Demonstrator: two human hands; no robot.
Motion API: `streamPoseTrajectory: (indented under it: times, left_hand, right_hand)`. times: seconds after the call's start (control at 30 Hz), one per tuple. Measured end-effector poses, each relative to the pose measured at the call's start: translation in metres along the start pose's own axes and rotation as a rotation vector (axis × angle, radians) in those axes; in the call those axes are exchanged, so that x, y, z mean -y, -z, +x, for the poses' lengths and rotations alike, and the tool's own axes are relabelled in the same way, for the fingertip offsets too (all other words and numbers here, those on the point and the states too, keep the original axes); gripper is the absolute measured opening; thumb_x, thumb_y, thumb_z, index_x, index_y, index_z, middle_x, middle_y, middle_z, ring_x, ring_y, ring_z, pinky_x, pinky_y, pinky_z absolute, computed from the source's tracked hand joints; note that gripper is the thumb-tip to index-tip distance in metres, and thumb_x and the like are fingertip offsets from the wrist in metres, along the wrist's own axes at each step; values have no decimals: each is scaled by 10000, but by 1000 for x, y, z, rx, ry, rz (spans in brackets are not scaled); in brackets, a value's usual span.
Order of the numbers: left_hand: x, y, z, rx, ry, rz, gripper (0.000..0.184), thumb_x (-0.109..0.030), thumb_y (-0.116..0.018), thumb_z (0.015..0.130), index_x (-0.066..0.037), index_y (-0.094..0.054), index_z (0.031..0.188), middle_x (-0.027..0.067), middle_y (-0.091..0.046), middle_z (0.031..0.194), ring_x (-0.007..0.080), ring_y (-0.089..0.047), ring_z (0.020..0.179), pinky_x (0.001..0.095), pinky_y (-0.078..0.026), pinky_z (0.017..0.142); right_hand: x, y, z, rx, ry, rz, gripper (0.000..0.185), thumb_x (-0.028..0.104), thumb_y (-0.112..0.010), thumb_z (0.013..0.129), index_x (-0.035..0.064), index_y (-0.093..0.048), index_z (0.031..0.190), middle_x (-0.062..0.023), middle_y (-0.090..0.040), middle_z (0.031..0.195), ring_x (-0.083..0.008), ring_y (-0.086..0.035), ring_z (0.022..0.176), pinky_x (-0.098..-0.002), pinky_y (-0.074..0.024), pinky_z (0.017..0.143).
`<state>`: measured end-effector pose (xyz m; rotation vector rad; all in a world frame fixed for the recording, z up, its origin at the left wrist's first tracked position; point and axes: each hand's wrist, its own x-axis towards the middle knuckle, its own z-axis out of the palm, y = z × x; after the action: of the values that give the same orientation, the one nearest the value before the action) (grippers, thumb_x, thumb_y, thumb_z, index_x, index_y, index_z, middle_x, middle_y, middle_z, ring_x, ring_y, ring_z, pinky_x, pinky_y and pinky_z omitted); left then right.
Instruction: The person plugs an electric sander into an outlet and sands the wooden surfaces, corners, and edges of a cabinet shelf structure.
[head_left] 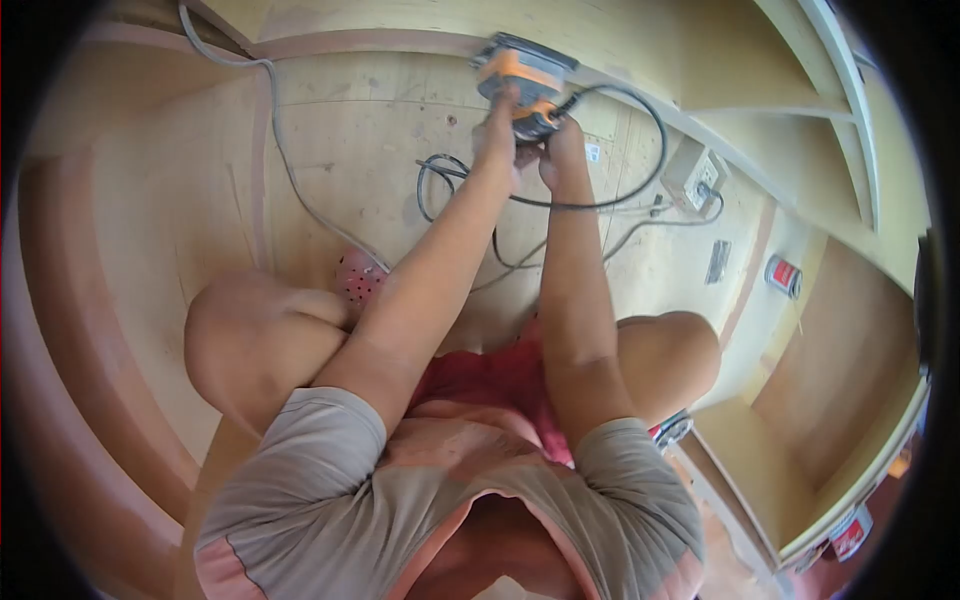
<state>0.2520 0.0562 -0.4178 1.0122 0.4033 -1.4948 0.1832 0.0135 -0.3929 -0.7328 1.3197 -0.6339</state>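
Note:
An orange and grey electric sander [522, 70] is held out at arm's length, its dark flat pad against the edge of a wooden panel at the top. My left hand [502, 135] is closed around the near side of its body, with the thumb toward the orange housing. At the rear end, where the black cord [665, 150] comes out, my right hand [560, 152] grips the tool; its fingers are partly hidden. The cord loops out to the right and crosses over my right forearm.
A wall-type outlet box [694, 178] with a plug in it sits at the right. Beyond it lies a small red-labelled can [783, 277]. A grey cable [275, 110] runs down the left. Wooden cabinet compartments [800, 400] surround me, and my knees are bent close by.

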Motion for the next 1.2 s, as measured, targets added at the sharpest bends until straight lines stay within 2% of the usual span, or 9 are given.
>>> streamPoseTrajectory:
  times: [0.2, 0.27, 0.33, 0.43, 0.5, 0.57, 0.7, 0.87, 1.2]
  left_hand:
    - [-41, 28, -7, 82, -160, -342, 517, -541, -598, 793, -118, -545, 1084, 84, -612, 913, 228, -613, 779, 363, -522, 668]
    - [-38, 44, -2, 96, -197, -272, 565, -567, -615, 774, -113, -531, 1099, 97, -595, 948, 227, -602, 821, 369, -517, 679]
    - [-44, 35, -5, -120, -128, -253, 466, -500, -609, 810, -109, -546, 1055, 74, -603, 950, 211, -600, 835, 361, -520, 698]
    - [-21, 5, -9, -105, -174, -273, 480, -494, -624, 807, -98, -537, 1064, 85, -582, 997, 209, -578, 875, 374, -511, 735]
    - [1, -18, -5, -95, -214, -287, 486, -492, -630, 806, -95, -536, 1070, 86, -573, 1004, 226, -559, 891, 399, -488, 792]
    - [23, -34, 0, -18, -172, -334, 484, -478, -630, 813, -95, -528, 1090, 84, -570, 1021, 242, -539, 951, 420, -463, 852]
    - [66, -70, 9, 68, -42, -365, 471, -459, -620, 830, -102, -518, 1119, 82, -568, 1054, 255, -519, 997, 438, -436, 897]
    - [102, -112, 0, 119, -53, -316, 455, -453, -593, 857, -111, -506, 1144, 92, -561, 1083, 249, -515, 978, 439, -441, 895]
    - [50, -67, 1, 87, -87, -350, 444, -481, -593, 826, -110, -545, 1063, 80, -568, 979, 242, -545, 843, 351, -505, 693]
  right_hand:
    - [36, -46, -53, 94, 2, -513, 365, 325, -487, 878, 57, -613, 1092, -66, -638, 920, -177, -591, 829, -394, -486, 731]
    - [50, -39, -91, 333, -158, -643, 457, 400, -565, 843, 67, -603, 1153, -69, -642, 918, -177, -590, 848, -376, -485, 769]
    - [57, -15, -119, 836, 120, -862, 540, 430, -640, 802, 69, -575, 1199, -86, -655, 940, -180, -602, 879, -343, -486, 780]
    - [54, 11, -152, 943, 52, -910, 538, 401, -669, 798, 35, -570, 1180, -108, -670, 907, -185, -638, 836, -307, -501, 742]
    - [58, 24, -160, 940, -310, -742, 469, 381, -652, 818, -13, -615, 1071, -126, -683, 848, -199, -669, 752, -317, -513, 682]
    - [77, 39, -160, 904, -306, -704, 427, 359, -614, 842, -49, -633, 965, -148, -679, 781, -198, -673, 679, -321, -516, 638]
    - [104, 99, -141, 708, 201, -1555, 367, 302, -549, 849, -26, -638, 989, -214, -653, 768, -292, -664, 683, -364, -512, 653]
    - [107, 161, -142, 228, 260, -1446, 308, 330, -555, 841, 40, -634, 903, -227, -644, 790, -394, -635, 802, -490, -490, 720]
    - [94, 122, -142, 345, 584, -1347, 310, 171, -580, 764, -27, -531, 998, -231, -631, 762, -424, -618, 732, -499, -490, 701]
